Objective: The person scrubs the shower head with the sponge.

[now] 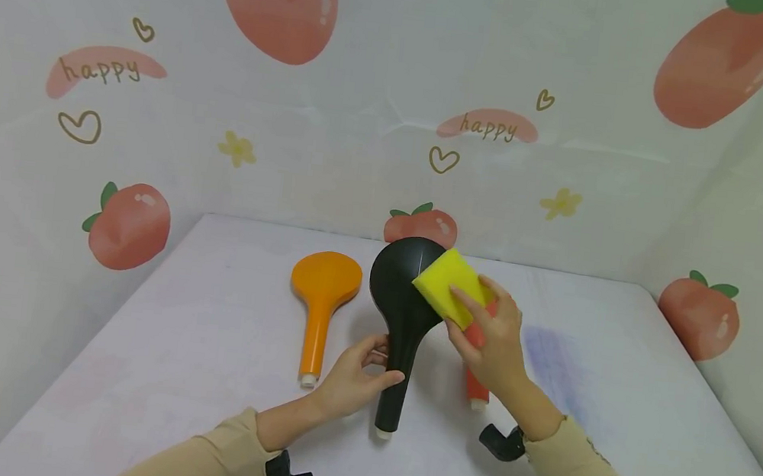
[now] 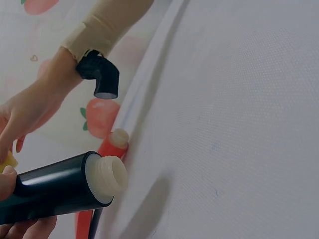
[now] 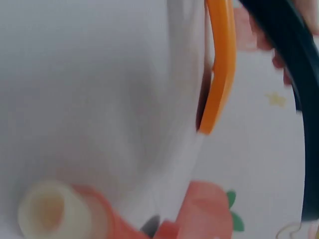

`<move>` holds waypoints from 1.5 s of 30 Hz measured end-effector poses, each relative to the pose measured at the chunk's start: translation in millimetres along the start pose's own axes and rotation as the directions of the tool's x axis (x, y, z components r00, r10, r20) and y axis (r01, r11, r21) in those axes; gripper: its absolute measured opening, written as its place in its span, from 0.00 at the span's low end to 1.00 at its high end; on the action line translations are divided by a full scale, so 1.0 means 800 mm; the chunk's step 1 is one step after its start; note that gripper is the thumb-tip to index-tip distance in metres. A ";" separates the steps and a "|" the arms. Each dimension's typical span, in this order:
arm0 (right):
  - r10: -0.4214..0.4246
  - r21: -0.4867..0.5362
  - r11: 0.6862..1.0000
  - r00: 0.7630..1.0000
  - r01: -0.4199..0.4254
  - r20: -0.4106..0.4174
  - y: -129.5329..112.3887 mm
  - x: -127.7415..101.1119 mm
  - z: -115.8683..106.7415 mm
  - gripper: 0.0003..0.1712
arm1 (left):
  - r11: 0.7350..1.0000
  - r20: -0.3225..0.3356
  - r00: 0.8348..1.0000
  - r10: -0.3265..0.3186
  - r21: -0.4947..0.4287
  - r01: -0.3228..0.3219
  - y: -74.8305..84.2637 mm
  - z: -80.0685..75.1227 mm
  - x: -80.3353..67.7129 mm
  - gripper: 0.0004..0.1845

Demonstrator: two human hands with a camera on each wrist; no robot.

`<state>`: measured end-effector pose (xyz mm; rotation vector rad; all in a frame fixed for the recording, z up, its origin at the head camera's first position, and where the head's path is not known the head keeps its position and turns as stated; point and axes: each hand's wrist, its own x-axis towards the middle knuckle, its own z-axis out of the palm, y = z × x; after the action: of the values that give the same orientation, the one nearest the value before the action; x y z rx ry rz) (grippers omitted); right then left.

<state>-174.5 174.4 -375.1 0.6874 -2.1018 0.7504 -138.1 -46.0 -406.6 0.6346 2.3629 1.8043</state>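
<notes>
A black shower head [image 1: 406,286] is held up off the white table [image 1: 206,344], its handle gripped by my left hand [image 1: 369,371]. My right hand [image 1: 489,340] pinches a yellow sponge [image 1: 451,283] and presses it on the black head's right side. In the left wrist view the black handle [image 2: 55,189] ends in a white threaded tip [image 2: 108,177], and my left fingers [image 2: 25,229] curl round it. A red shower head [image 1: 476,385] lies on the table under my right hand. Its white-tipped end [image 3: 50,211] shows close up and blurred in the right wrist view.
An orange shower head [image 1: 323,294] lies flat on the table left of the black one, its edge [image 3: 222,64] showing in the right wrist view. Fruit-print walls [image 1: 364,137] close in the back and both sides.
</notes>
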 end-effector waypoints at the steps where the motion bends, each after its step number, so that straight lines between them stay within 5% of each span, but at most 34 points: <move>1: 0.033 0.010 0.999 0.999 -0.033 -0.011 0.002 0.002 -0.002 0.20 | 1.000 -0.003 1.000 0.002 -0.001 -0.002 0.000 0.000 0.000 0.23; 6: 0.104 0.031 0.994 0.994 -0.103 -0.031 0.006 0.005 -0.004 0.23 | 1.000 -0.006 1.000 0.005 -0.010 -0.005 0.000 0.002 -0.001 0.22; 13: -0.139 -0.015 0.990 0.988 0.140 0.073 -0.007 -0.003 0.002 0.26 | 1.000 0.015 1.000 0.024 0.005 -0.024 -0.001 0.004 -0.001 0.24; 16: -0.174 0.011 0.985 0.982 0.174 0.074 -0.006 -0.002 0.001 0.26 | 1.000 0.018 1.000 0.022 0.007 -0.022 -0.001 0.004 -0.002 0.25; 19: -0.148 0.038 0.989 0.988 0.146 0.052 0.000 0.000 0.000 0.24 | 1.000 0.015 1.000 0.017 0.008 -0.017 -0.002 0.004 -0.002 0.25; 23: 0.007 0.030 1.000 1.000 -0.006 -0.021 0.012 0.004 -0.001 0.22 | 1.000 0.012 1.000 0.005 0.004 -0.005 -0.002 0.004 -0.002 0.24; 29: 0.226 0.029 0.974 0.971 -0.225 -0.075 0.017 0.012 -0.003 0.24 | 1.000 0.030 1.000 -0.007 0.010 0.007 -0.001 0.004 -0.003 0.25; 32: 0.185 0.034 0.983 0.982 -0.183 -0.051 0.010 0.012 -0.001 0.24 | 1.000 0.034 0.999 0.012 0.009 -0.013 0.000 0.004 -0.004 0.25; 39: -0.058 0.024 0.998 0.998 0.058 0.016 0.002 0.009 0.004 0.27 | 0.999 0.025 0.999 0.037 0.020 -0.037 -0.003 0.005 -0.002 0.25; 45: 0.064 0.004 0.998 0.995 -0.064 -0.074 0.012 0.018 0.002 0.26 | 1.000 0.032 0.999 0.023 0.002 -0.023 -0.003 0.004 -0.003 0.24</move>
<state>-189.4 176.4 -367.1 0.5865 -2.0640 0.8007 -135.6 -44.7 -410.5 0.6878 2.3473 1.7870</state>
